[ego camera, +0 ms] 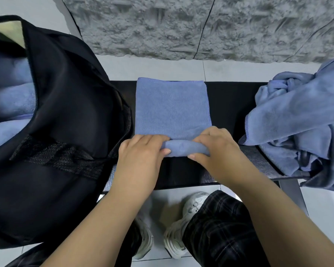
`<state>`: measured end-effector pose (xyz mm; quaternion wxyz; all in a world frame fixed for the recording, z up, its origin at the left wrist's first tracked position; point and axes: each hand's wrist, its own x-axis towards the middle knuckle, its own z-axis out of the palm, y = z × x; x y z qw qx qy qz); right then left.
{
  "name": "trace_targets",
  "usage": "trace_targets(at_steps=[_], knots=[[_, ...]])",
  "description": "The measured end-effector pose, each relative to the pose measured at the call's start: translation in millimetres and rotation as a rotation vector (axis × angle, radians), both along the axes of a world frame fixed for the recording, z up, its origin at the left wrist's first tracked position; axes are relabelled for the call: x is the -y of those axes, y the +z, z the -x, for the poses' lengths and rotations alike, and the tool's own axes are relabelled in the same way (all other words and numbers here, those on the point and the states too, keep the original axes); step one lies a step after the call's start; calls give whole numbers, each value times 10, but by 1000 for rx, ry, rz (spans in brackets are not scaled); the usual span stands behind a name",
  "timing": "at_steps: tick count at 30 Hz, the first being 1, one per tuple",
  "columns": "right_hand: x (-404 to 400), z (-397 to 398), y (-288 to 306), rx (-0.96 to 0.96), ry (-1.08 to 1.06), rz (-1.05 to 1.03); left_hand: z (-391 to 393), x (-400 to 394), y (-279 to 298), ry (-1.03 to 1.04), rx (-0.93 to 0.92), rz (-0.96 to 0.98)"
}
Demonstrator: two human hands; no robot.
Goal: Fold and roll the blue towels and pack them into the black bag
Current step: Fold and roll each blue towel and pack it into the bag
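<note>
— Folded blue towel [172,106]?
— At frame centre, flat on the black bench [231,105], far edge reaching the bench's back rim, near end curled into a short roll [183,148].

— Around it?
— At left, touching the towel's left edge or nearly so: black bag [66,116], zip open, mesh pocket on the front. Inside, at the far left edge of the frame, rolled blue towels [10,93] stacked one above another. At right, apart from the folded towel: loose heap of blue towels [301,116], crumpled, spilling over the bench's right end. Nothing lying across the flat part of the towel.

— Grip?
— Left hand [139,157] on the roll's left end, fingers curled over the top, thumb pressed against the near side. Right hand [218,151] on the right end, same hold, thumb low on the front. Both closed round the roll, middle of it showing between them.

— Surface and room?
— Bench padded, glossy black, metal leg at lower right. Pale tiled floor [239,70] below and beyond. Rough grey stone-textured wall [181,26] across the top of the frame. Bottom centre: white sneakers [183,228] and dark plaid trousers.
</note>
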<state>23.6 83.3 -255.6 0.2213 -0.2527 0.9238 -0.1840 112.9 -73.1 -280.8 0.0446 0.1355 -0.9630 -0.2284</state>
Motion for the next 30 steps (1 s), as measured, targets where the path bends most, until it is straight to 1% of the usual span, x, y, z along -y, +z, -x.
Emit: trace_targets(at_steps=[3,6,9,11,14,16,18,20,23,25,28,30], knots=[[-46,44,23,130,-7,9,14,35,35,-22,27,-54],[-103,64,57,259,-105,43,10,52,105,-33,47,-182],[-119,72,80,306,-128,4,4,61,119,-22,79,-264],[-95,70,67,274,-126,0,7,58,131,-8,36,-245],[-65,84,-17,115,-149,-41,8,55,126,15,-112,-46],[-54,78,-66,5,-222,15,6,28,117,9,-168,41],[-48,67,-88,-104,-303,126,4,-16,127,-6,-184,53],[-36,61,-111,-163,-327,184,4,-31,128,-27,-153,41],[-15,55,-107,-135,-313,233,-10,-16,124,-89,-28,43],[-20,57,-93,-162,-263,241,-22,-10,122,-97,32,42],[-32,69,-78,-215,-182,213,-16,3,106,-77,42,34],[-41,72,-60,-175,-161,205,2,33,85,-70,11,22]])
